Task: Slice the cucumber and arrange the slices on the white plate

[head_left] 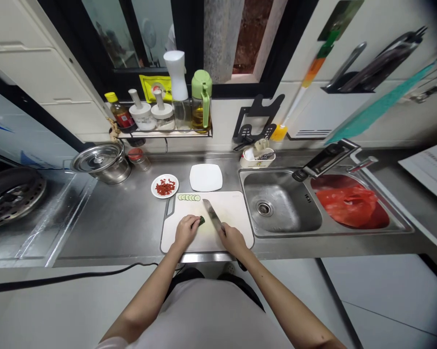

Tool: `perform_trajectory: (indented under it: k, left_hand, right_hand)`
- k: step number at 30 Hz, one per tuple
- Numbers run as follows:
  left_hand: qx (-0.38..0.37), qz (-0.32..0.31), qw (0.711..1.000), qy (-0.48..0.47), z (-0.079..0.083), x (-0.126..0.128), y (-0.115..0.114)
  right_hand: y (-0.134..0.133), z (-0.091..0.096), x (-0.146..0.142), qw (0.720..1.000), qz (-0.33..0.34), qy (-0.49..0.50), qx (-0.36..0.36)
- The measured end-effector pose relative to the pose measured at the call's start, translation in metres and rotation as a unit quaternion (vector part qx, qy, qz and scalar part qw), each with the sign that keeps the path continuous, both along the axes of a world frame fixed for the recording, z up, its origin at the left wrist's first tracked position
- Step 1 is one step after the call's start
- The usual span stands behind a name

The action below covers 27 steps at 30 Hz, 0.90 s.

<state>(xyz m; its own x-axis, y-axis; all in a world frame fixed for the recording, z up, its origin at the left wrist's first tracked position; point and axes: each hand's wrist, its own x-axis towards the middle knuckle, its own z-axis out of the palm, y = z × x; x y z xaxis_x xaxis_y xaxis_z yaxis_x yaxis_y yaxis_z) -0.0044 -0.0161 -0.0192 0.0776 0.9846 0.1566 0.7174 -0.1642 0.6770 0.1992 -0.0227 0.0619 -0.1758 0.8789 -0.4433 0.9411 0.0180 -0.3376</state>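
Observation:
A white cutting board lies on the steel counter in front of me. My left hand is curled over a short green cucumber end and holds it down on the board. My right hand grips the handle of a knife, whose blade points up and left, right beside the cucumber end. A row of several cucumber slices lies along the board's far edge.
Behind the board sit a small plate of chopped red chilli and a bare white square plate. To the right is a double sink with a red basin. A lidded steel pot and a condiment rack stand at left.

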Motion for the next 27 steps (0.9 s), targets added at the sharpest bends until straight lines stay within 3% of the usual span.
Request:
perform_trajectory:
  k: [27]
  left_hand:
    - [0.021, -0.044, 0.999, -0.007, -0.011, -0.004, 0.003]
  right_hand:
    - [-0.002, 0.002, -0.018, 1.0, 0.027, -0.004, -0.012]
